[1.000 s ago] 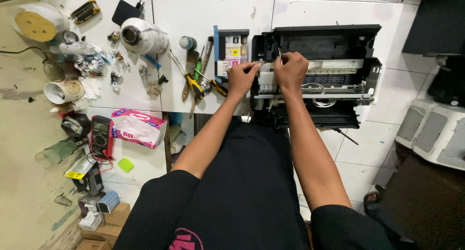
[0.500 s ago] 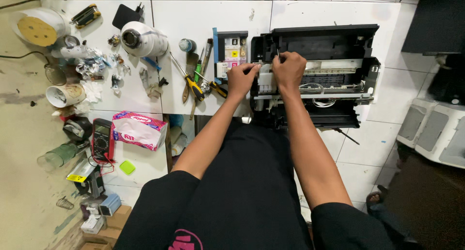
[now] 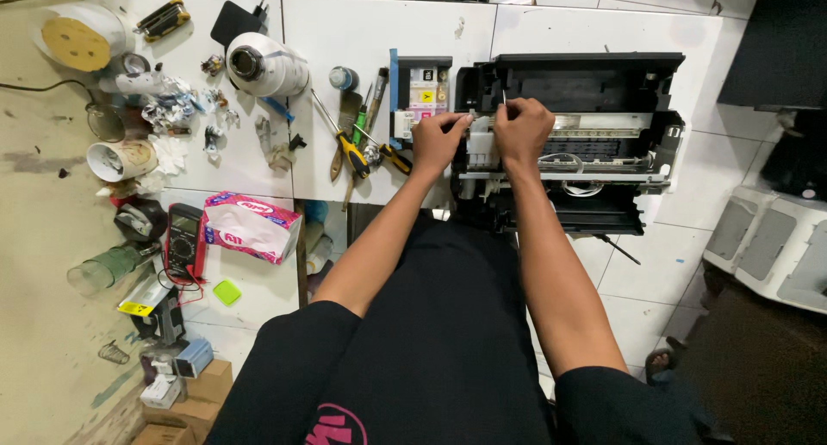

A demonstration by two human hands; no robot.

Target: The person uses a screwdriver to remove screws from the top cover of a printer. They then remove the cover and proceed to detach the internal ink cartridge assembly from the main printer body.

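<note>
Here both hands work inside an opened printer (image 3: 594, 92) that sits on the white tiled bench (image 3: 362, 40), its cover off so the mechanism lies exposed. The left hand (image 3: 438, 142) is closed in a pinch at the printer's left edge, on a pale part beside the carriage; what exactly it grips is too small to tell. The right hand (image 3: 520, 130) is closed around a thin metal tool (image 3: 505, 99), probably a small driver or probe, held nearly upright so its tip can reach down into the mechanism. The two hands sit just beside each other, one seemingly steadying while the other works.

Just left of the printer stands an ink tank block (image 3: 422, 92) with coloured labels, apparently pulled aside yet still near. Screwdrivers (image 3: 351, 150) and pliers lie within the left hand's reach. Further left are a roll of white tape (image 3: 263, 64), a tissue pack (image 3: 251, 227) and a multimeter (image 3: 183, 240), well apart from the work.
</note>
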